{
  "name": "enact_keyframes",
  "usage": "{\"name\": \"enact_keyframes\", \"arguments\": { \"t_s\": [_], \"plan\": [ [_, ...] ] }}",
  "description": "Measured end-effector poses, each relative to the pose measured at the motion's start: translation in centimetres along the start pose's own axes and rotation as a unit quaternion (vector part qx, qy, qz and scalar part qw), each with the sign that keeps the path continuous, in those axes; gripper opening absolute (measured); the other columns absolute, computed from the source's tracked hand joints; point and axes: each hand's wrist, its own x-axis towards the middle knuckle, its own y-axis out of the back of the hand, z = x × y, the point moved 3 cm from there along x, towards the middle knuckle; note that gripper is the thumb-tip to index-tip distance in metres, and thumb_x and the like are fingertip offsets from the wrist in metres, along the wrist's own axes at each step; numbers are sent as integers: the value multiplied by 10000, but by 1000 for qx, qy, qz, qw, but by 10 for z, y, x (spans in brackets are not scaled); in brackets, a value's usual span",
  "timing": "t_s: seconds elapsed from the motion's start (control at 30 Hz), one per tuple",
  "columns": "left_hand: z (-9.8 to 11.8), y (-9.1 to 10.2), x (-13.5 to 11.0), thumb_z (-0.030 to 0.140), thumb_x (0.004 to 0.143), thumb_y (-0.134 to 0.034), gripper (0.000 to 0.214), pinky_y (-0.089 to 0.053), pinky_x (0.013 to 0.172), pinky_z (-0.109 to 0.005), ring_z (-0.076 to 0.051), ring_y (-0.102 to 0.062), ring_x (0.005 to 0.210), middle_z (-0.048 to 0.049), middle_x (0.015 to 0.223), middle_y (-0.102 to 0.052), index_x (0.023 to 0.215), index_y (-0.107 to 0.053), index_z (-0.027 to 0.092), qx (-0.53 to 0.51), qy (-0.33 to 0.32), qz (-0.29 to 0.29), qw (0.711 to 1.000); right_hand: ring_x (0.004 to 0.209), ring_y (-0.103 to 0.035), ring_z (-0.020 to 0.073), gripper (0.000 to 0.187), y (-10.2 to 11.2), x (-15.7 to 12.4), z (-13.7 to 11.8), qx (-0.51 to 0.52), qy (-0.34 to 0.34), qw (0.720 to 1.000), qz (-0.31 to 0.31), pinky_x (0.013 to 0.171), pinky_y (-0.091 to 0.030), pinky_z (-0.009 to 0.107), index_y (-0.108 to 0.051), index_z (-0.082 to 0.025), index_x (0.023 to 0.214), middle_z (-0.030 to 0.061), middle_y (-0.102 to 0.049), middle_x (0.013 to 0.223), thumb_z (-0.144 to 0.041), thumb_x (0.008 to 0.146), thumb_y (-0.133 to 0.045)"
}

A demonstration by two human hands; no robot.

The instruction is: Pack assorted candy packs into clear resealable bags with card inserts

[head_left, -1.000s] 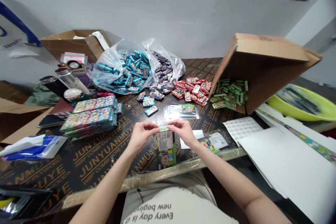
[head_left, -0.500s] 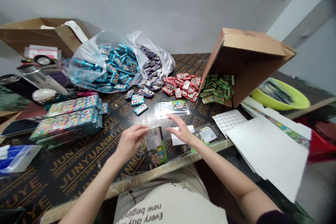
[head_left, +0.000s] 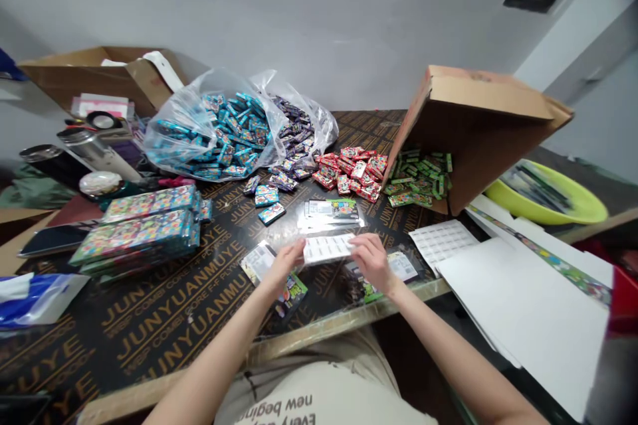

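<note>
My left hand [head_left: 282,268] pinches the left end of a small white label sheet [head_left: 327,249] with rows of dark print. At its right end, my right hand [head_left: 373,261] is closed on the same sheet, so it is raised a little above the table between both hands. A printed plastic pouch [head_left: 293,293], colourful on a dark ground, lies partly covered by my left hand. Another printed pouch [head_left: 403,266] is under and beside my right hand. Just beyond the sheet rests a clear-edged stack of printed pouches [head_left: 331,208].
Small wrapped packs lie beyond: blue ones [head_left: 234,136] and purple ones in clear bags, red ones [head_left: 351,171] loose, green ones [head_left: 419,176] in a tipped carton [head_left: 488,103]. Stacked colourful packs [head_left: 144,229] stand left. White sheets [head_left: 528,305] and a yellow basin [head_left: 573,196] are right.
My left hand has let go of the printed pouch, which now lies on the table. Both hands have come together on the white label sheet, which is lifted. The view has shifted slightly.
</note>
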Motion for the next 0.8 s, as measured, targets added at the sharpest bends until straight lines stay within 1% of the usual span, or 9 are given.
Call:
{"name": "enact_keyframes", "arguments": {
  "t_s": [0.07,0.13,0.3,0.4,0.5,0.57,0.6,0.73,0.8],
  "plan": [
    [-1,-13,0,480,652,-654,466,-453,795,-322,-220,-635,860,-104,926,-698,961,-669,133,-76,29,-38,996,986,-525,210,141,1,-4,-14,5,77,997,2,860,-379,407,-562,-239,787,42,-624,1017,-123,817,-486],
    [1,-13,0,367,571,-747,430,-459,775,-302,-208,-645,808,-106,901,-703,914,-679,117,-109,36,-30,993,1049,-504,225,93,2,-4,-21,5,96,995,-11,896,-364,420,-571,-253,852,48,-586,1118,-180,800,-544],
    [6,3,-1,305,576,-752,369,-482,729,-309,-197,-649,745,-114,884,-702,871,-673,97,-118,38,22,992,1241,-336,300,674,8,11,-17,68,-96,993,25,1003,-257,490,-370,-222,1283,119,-381,1347,-437,706,-644],
    [7,4,-4,336,614,-721,393,-481,770,-361,-234,-644,814,-131,933,-685,915,-656,91,-87,35,1,996,1180,-415,258,571,4,20,-18,138,-151,979,9,1015,-257,465,-395,-248,1282,83,-452,1296,-373,763,-595],
    [14,9,-8,385,665,-672,398,-414,903,-414,-276,-559,1043,-131,1111,-612,967,-640,128,40,-57,103,992,1078,-494,220,409,-3,26,-23,205,-174,963,-13,964,-343,407,-525,-266,1178,47,-558,1186,-288,774,-587],
    [25,13,-15,374,679,-667,444,-319,1002,-416,-269,-435,1194,-106,1249,-517,1071,-595,178,142,-161,201,956,1050,-516,207,374,-5,28,-25,254,-205,945,0,909,-399,369,-553,-263,1152,37,-581,1163,-255,779,-576],
    [30,13,-18,357,685,-668,496,-299,1017,-410,-259,-413,1214,-96,1279,-488,1140,-548,201,168,-197,216,941,1041,-528,203,376,-5,30,-27,280,-219,935,10,891,-416,357,-554,-259,1154,36,-579,1171,-248,778,-575],
    [37,6,-23,298,732,-635,717,-441,875,-375,-214,-585,985,-91,1120,-595,1345,-270,220,69,-210,85,972,1019,-568,201,308,-1,35,-29,341,-244,907,33,893,-427,349,-620,-238,1077,32,-626,1113,-253,771,-585],
    [37,5,-24,272,721,-646,727,-475,803,-331,-193,-613,900,-73,1042,-629,1341,-269,217,19,-206,55,977,984,-591,210,252,1,36,-29,338,-258,904,34,896,-427,360,-668,-223,995,35,-669,1027,-270,754,-610]
  ]
}}
